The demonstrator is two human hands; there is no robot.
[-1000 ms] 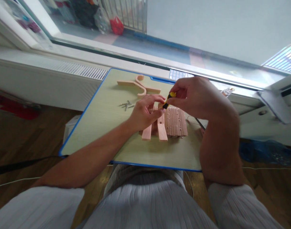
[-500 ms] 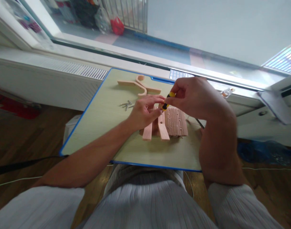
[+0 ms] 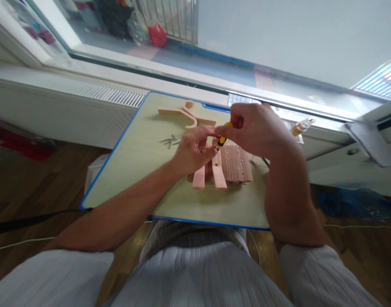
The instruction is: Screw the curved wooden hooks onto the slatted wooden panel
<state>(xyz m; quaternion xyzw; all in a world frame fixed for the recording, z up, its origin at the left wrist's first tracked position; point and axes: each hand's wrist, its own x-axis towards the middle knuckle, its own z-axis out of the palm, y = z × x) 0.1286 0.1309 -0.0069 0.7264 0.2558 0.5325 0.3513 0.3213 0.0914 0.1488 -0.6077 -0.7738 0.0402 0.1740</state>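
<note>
Okay, the right hand (image 3: 256,130) is clamped around a yellow-and-black screwdriver (image 3: 221,140), tip down on the wooden slats (image 3: 218,172) mid-bench (image 3: 134,149). The left hand (image 3: 195,149) curls against those slats beside the tip; whether it grips anything, I cannot tell. A ribbed panel (image 3: 237,164) touches the slats, and loose screws (image 3: 170,140) lie behind.
</note>
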